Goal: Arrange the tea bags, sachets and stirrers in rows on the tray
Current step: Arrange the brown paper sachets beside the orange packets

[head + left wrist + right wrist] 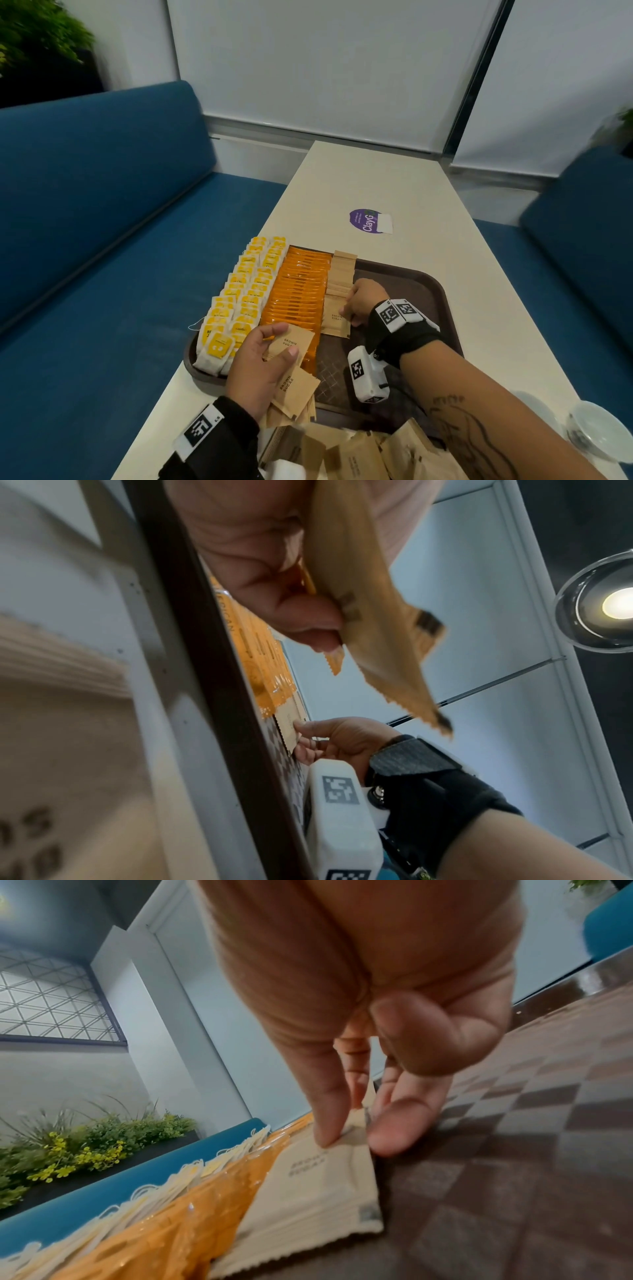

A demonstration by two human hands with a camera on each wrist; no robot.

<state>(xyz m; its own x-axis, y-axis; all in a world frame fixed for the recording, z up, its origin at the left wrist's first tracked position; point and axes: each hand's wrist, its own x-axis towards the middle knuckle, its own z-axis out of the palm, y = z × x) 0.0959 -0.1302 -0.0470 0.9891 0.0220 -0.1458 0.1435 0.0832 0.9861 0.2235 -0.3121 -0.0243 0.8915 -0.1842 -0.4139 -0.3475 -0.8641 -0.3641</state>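
A brown tray (411, 284) holds two rows of yellow tea bags (239, 298), a row of orange sachets (298, 294) and a shorter row of brown sugar sachets (339, 284). My right hand (346, 313) is at the near end of that brown row. Its index finger and thumb pinch the right edge of the front sachet (318, 1185). My left hand (279, 342) hovers over the tray's near left part and grips a small fan of brown sugar sachets (291, 387), thumb on top. No stirrers are visible.
A loose pile of brown sachets (359, 452) lies on the white table in front of the tray. A clear glass bowl (596, 431) stands at the near right. A purple sticker (366, 221) is beyond the tray. Blue benches (102, 240) flank the table.
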